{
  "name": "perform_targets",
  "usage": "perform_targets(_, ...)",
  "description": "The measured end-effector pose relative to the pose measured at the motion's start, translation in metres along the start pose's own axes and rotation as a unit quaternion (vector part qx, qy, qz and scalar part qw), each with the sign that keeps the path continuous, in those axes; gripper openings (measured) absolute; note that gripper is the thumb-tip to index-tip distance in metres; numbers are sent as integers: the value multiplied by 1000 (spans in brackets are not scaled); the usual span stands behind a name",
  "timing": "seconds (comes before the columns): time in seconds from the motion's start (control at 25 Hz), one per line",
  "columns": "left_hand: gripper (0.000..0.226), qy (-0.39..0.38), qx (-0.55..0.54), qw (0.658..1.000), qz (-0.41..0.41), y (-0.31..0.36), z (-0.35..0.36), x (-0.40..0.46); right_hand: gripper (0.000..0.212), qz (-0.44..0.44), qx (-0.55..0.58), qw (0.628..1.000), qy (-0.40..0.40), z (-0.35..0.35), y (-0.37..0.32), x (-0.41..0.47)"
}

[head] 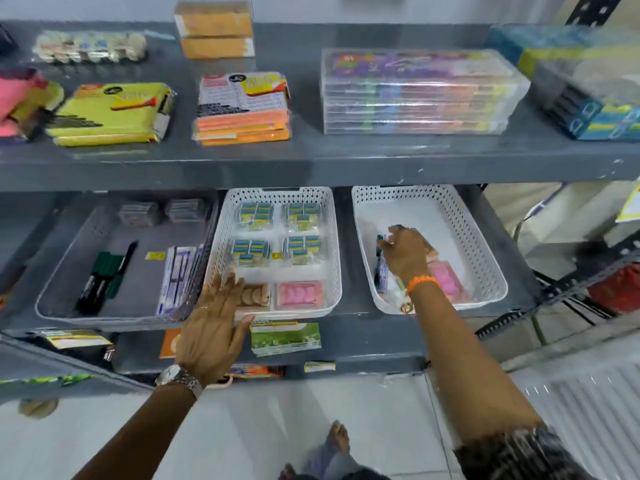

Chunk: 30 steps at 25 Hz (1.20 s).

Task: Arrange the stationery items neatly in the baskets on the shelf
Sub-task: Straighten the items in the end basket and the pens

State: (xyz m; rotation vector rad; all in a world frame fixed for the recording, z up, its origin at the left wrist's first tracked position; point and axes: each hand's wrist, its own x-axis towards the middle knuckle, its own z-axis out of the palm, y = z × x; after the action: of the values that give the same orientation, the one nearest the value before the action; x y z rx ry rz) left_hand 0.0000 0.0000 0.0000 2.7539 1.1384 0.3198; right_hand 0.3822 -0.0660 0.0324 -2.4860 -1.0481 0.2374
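Baskets are being tended on the grey shelf [346, 157]. The left hand [211, 327], fingers spread flat, is being laid against the front rim of the middle white basket [332, 244], where blue-and-yellow packets [252, 251] are being kept in rows. In the right white basket [485, 258], a marker pen [378, 258] is being touched by the right hand [407, 254]; whether it is being pinched cannot be told.

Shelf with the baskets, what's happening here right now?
A person is sorting stationery into baskets. The right hand reaches into the right white basket, fingers at a marker beside a pink pack. The left hand, open, rests at the front edge of the middle basket, which is neatly filled.
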Motion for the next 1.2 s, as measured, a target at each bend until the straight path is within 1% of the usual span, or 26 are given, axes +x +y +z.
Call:
perform_targets(0.08, 66, -6, -18, 1000, -21, -4, 4, 3, 45, 8, -58, 997, -43, 1, -8, 14)
perform_targets(0.16, 63, 2, -23, 999, -22, -9, 7, 2, 48, 14, -62, 995, -71, 7, -12, 26)
perform_targets(0.28, 60, 51, -21, 998, 7, -10, 11, 1, 46, -3, -83, 993, -85, 22, -11, 34)
perform_targets(0.36, 60, 73, -21, 997, 12, -11, 14, 0, 38, -9, -80, 993, -81, 28, -9, 39)
perform_targets(0.44, 57, 87, -25, 996, 16, -13, 19, 0, 29, 0, -41, 997, -67, 29, -5, 44)
perform_targets(0.48, 53, 89, -28, 996, 13, -12, 20, 1, 24, 11, 6, 999, -53, 27, -1, 46)
perform_targets(0.52, 49, 90, -31, 995, 14, -12, 21, 1, 20, 46, 103, 992, -49, 23, 4, 46)
perform_targets(0.56, 44, 90, -34, 995, 18, -12, 22, -1, 19, 92, 239, 965, -49, 18, 7, 45)
perform_targets(0.6, 39, 91, -38, 995, 23, -13, 23, -2, 21, 134, 358, 923, -45, 12, 9, 39)
perform_targets(0.64, 37, 88, -41, 995, 26, -14, 23, -3, 23, 150, 447, 881, -43, 6, 11, 32)
perform_targets(0.68, 37, 86, -39, 995, 30, -15, 25, -3, 25, 145, 482, 863, -44, -1, 11, 26)
perform_targets(0.72, 37, 79, -38, 996, 33, -18, 25, -1, 27, 135, 502, 853, -45, -6, 9, 22)
perform_targets(0.76, 38, 75, -37, 996, 35, -20, 26, 0, 29, 123, 504, 854, -42, -11, 6, 19)
perform_targets(0.84, 39, 65, -42, 996, 40, -20, 26, 2, 28, 99, 529, 843, -27, -18, -3, 16)
perform_targets(0.92, 42, 63, -66, 994, 60, -22, 22, 1, 23, 96, 564, 820, -15, -22, -20, 16)
perform_targets(1.0, 43, 84, -93, 988, 87, -33, 13, -4, 27, 80, 607, 791, -18, -23, -48, 14)
perform_targets(1.04, 43, 104, -94, 986, 94, -41, 8, -9, 29, 69, 637, 767, -32, -22, -64, 11)
perform_targets(1.08, 41, 124, -89, 985, 87, -51, 3, -14, 25, 61, 665, 743, -50, -18, -80, 9)
perform_targets(1.12, 39, 140, -80, 985, 66, -65, -3, -21, 21, 47, 698, 711, -77, -11, -103, 5)
perform_targets(1.16, 39, 155, -72, 985, 40, -78, -7, -25, 26, 30, 713, 693, -103, -5, -123, 1)
perform_targets(1.2, 38, 165, -64, 984, 7, -91, -12, -31, 34, 11, 710, 691, -132, 5, -147, -3)
